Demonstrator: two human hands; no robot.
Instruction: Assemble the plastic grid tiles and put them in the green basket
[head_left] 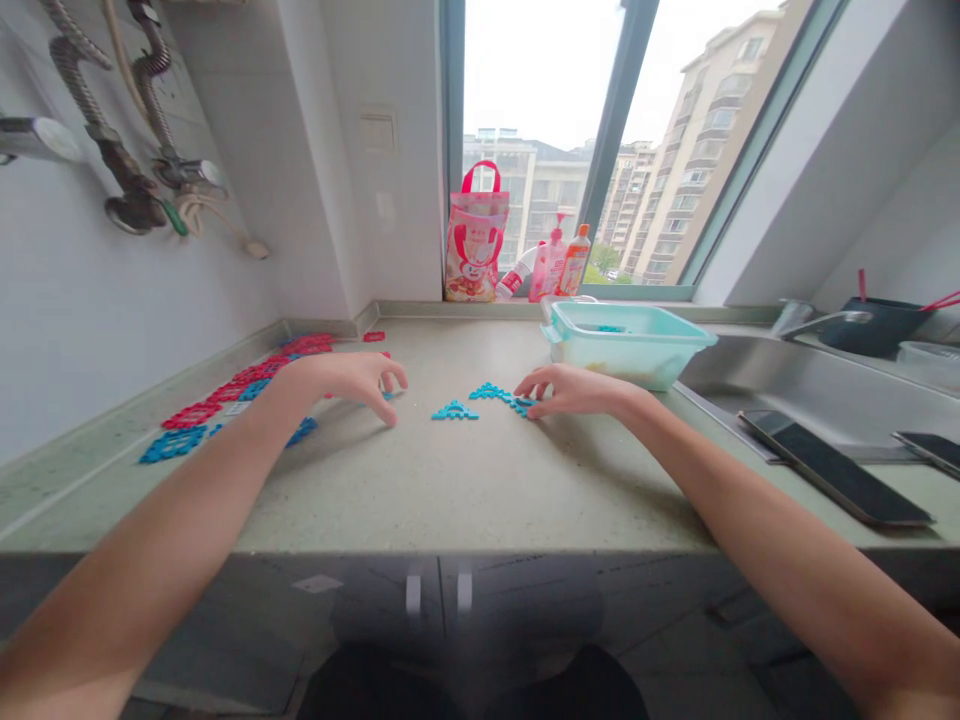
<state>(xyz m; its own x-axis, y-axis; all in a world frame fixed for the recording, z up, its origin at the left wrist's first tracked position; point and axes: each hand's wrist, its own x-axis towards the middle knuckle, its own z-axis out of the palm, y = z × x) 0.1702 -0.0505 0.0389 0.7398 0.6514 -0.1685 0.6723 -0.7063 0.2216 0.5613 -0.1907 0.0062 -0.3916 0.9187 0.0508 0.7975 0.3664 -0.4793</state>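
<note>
On the countertop [450, 490], a blue triangular plastic piece [454, 411] with toothed edges lies flat in the middle. Just behind it is a second blue toothed piece [489, 391], which meets or overlaps a third blue toothed piece [519, 405]. My right hand [574, 389] has its thumb and fingertips closed on that third piece, covering part of it. To the left, my left hand [337, 380] hovers with thumb and fingers apart. A small blue bit [388, 396] shows near its fingertips, partly hidden. Whether the left fingers touch it is unclear.
Red pieces [244, 388] and blue pieces [172, 444] lie along the left wall. A teal plastic tub [622, 350] with a blue piece inside stands behind my right hand. Farther right are a sink [742, 372] and a phone [832, 468]. Bottles [574, 262] and a bag [472, 255] line the windowsill.
</note>
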